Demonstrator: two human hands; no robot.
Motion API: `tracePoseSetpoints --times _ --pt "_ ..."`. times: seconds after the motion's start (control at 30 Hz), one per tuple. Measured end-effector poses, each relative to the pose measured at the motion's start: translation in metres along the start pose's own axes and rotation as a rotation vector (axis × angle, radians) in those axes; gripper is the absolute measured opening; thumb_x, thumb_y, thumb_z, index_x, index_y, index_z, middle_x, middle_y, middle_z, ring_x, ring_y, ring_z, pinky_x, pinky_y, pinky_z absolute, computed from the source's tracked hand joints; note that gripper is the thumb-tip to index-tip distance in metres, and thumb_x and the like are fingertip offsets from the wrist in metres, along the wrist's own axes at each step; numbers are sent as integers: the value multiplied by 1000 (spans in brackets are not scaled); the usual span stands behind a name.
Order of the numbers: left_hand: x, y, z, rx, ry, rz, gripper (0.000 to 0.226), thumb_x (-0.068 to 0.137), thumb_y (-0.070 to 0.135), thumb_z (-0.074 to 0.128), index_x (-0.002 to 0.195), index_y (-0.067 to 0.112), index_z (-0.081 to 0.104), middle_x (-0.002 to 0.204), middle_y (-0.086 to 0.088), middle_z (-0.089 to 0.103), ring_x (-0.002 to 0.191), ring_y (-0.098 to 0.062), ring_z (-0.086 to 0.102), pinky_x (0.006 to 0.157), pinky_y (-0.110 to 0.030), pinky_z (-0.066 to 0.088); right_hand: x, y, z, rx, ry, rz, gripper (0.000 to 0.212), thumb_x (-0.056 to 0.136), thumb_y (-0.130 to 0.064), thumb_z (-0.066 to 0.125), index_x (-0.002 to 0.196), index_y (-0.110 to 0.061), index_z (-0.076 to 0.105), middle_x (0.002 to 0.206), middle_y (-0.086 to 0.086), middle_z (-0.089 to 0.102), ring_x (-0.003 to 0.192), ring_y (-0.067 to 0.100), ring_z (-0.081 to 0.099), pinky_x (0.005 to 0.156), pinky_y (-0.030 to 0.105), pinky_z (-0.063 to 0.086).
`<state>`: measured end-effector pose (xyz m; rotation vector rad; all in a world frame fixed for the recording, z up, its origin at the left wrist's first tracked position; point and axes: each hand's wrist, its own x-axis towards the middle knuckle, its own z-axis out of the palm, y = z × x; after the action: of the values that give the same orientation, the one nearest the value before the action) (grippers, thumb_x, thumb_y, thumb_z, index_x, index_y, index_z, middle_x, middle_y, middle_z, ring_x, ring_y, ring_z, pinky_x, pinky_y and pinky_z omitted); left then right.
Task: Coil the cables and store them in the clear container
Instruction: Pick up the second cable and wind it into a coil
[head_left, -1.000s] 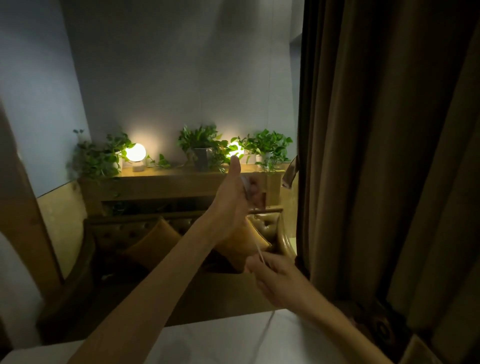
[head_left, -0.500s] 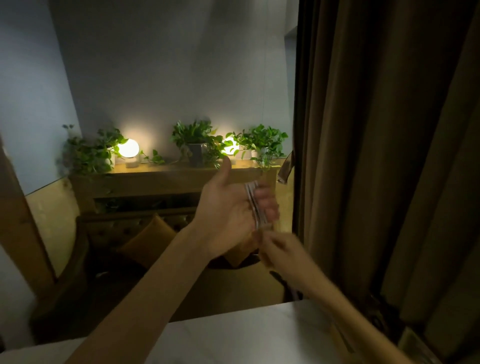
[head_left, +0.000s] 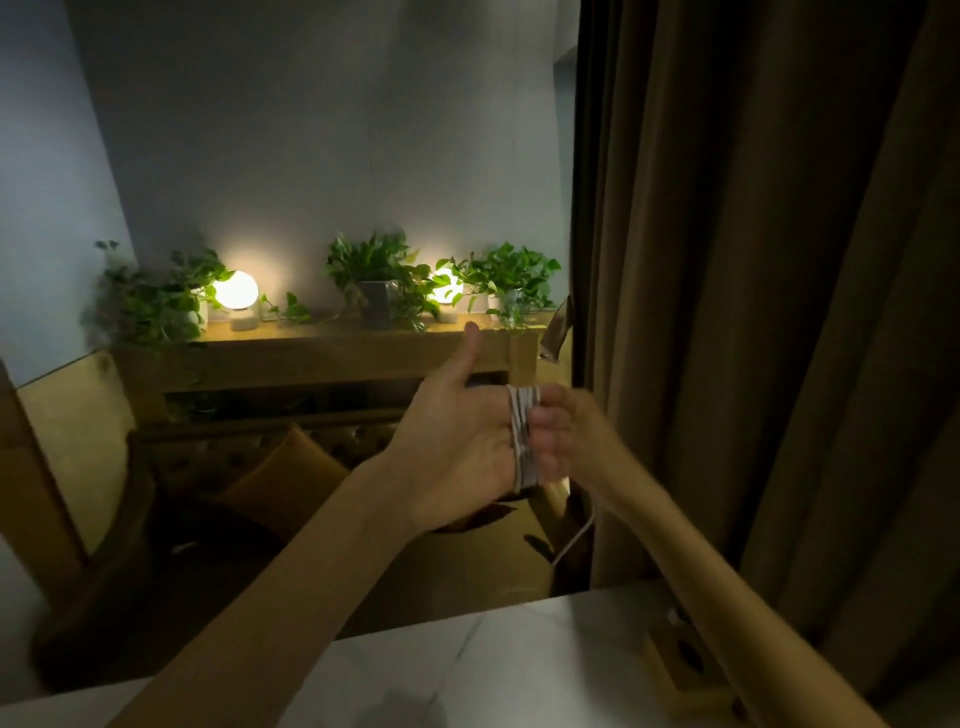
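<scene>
Your left hand is raised with the thumb up and the fingers straight and together, the white cable wound around them. Your right hand sits just beside the coil. It is too blurred to tell its grip, and a loose strand hangs below it.

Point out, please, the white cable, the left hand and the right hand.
white cable (head_left: 521, 441), head view, on the wound turns of the coil.
left hand (head_left: 457, 447), head view, on the palm.
right hand (head_left: 589, 431), head view, on its blurred middle.

no readable text, labels, brands or numbers
</scene>
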<state>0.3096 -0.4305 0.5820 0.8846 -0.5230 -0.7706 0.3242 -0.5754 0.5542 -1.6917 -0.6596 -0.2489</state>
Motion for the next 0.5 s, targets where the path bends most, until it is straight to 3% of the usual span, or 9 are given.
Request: tracePoseSetpoints --times 0.07,0.1,0.23,0.37,0.43,0.5 --pt "5 9 -4 -99 27 38 75 80 80 22 82 11 52 69 1 47 62 -10 46 62 -22 39 -10 10 19 -58 60 79 15 88 -27 60 74 -22 59 60 -12 65 58 -3 61 57 9 45" --pt "7 10 -8 -155 53 51 74 80 79 25 83 10 52 70 1 46 63 -11 46 63 -22 40 -16 16 25 -136 107 96 24 94 -19 52 70 -23 55 55 -11 60 52 -2 56 54 10 41" --pt "18 14 -25 -263 210 166 69 83 74 31 84 8 51 73 -1 45 64 -12 43 65 -23 39 -42 23 39 -315 8 119 24 97 -31 46 79 -32 62 58 -23 58 53 -4 54 51 12 37" --pt "25 13 -51 125 448 164 78 86 74 19 88 6 57 73 -7 48 64 -15 47 65 -28 41 -61 10 28 -747 -69 26 17 93 -41 47 100 -38 62 72 -28 57 70 -8 57 59 10 41" --pt "18 -1 -54 283 367 35 87 84 75 15 100 0 56 85 -12 53 77 -20 51 75 -30 43 -53 -8 10 -1032 26 -157 24 89 -44 45 100 -37 64 82 -23 64 72 -6 59 67 11 43" --pt "9 -19 -46 385 263 -73 89 86 73 10 105 -2 54 94 -14 56 84 -23 54 80 -32 43 -35 -20 -11 -1170 155 -335 21 84 -40 52 92 -32 69 80 -13 70 70 1 63 64 16 47"
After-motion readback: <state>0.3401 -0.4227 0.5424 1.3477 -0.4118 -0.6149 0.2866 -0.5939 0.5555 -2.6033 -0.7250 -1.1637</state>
